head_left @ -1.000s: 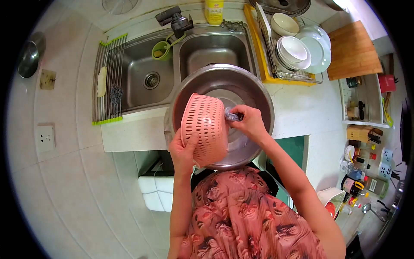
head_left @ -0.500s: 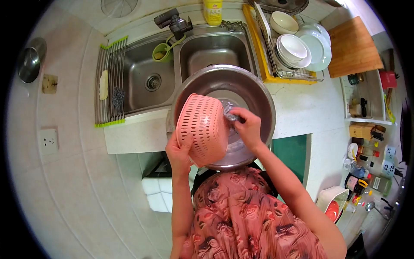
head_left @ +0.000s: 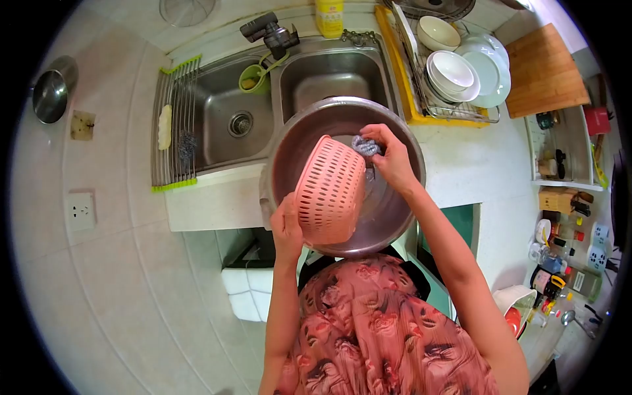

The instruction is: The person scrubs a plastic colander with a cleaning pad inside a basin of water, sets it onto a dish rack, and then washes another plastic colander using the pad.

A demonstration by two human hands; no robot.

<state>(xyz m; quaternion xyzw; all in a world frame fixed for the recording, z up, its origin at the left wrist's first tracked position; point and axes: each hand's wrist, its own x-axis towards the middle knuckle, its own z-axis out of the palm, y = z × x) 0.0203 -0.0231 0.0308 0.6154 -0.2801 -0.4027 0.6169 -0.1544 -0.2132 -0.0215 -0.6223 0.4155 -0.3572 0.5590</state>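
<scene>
We've got the L hand's (head_left: 287, 227) fingers gripping the pink basket (head_left: 332, 194) at its rim end, tipped sideways over the metal basin (head_left: 289, 148), prob. so drips land inside. Our R hand's (head_left: 393, 161) fingers pinch a grey scrubber (head_left: 366, 146) nr the basket's base, prob. for easy reach; can't tell if touching.

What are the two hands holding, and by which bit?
The left hand holds the basket by its rim, at the near end. The right hand holds the scrubber by its right edge.
</scene>
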